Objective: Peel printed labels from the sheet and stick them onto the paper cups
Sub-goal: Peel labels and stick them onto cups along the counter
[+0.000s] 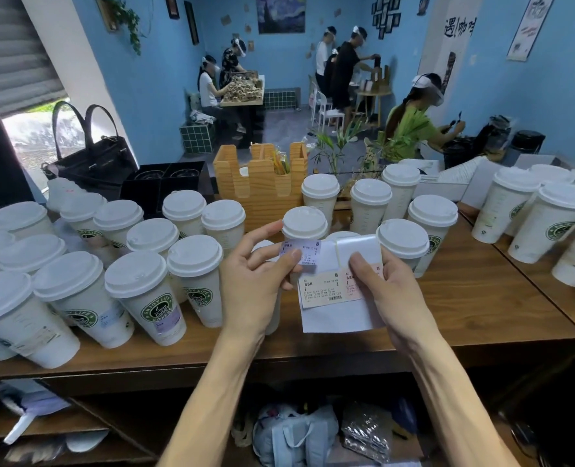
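Counter [481, 318] crowded with lidded paper cups [144, 291] from 9 to 2 o'clock, within reach. Right hand [385, 291] grips label sheet [340, 298] at centre, steadying it; left hand [255, 281] pinches peeled label [304, 252], free to stick.

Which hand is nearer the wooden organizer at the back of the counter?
Left. The left hand is just below the wooden organizer, holding a peeled label; the right hand is farther right, holding the label sheet.

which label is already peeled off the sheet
The purple-tinted label pinched in the left hand. The other two printed labels, white and pink, remain stuck on the sheet the right hand holds.
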`<state>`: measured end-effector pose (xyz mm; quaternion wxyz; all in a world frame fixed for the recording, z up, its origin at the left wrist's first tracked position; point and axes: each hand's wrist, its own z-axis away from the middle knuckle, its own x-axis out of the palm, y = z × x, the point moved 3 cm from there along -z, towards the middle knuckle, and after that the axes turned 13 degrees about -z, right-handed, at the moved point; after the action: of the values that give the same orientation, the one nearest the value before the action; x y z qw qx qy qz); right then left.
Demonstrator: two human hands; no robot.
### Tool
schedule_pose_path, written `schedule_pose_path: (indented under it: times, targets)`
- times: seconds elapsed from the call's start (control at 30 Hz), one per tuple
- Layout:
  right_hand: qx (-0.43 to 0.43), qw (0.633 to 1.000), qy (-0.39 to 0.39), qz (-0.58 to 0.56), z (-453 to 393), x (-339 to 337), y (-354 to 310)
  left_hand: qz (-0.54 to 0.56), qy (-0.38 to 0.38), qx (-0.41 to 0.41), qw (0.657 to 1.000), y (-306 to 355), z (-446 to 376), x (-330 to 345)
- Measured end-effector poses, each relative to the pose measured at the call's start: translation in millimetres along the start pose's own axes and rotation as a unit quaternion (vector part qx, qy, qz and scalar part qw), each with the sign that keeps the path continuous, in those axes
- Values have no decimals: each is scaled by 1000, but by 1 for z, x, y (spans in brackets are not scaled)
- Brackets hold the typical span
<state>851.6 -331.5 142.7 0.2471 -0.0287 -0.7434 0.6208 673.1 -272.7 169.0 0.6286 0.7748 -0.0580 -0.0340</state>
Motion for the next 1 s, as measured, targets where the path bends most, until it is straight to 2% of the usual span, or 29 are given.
schedule_pose_path:
  times: [0.3, 0.63, 1.0]
  targets:
    - [-34, 998, 45, 3, 4, -30, -20, -6, -9, 14, 1000, 5, -1, 34]
    - [-67, 984, 157, 40, 27, -110, -41, -33, -68, 20, 997, -5, -1, 105]
    - [-15, 956, 270, 116, 7, -199, -17, -39, -106, 6, 994, -18, -3, 144]
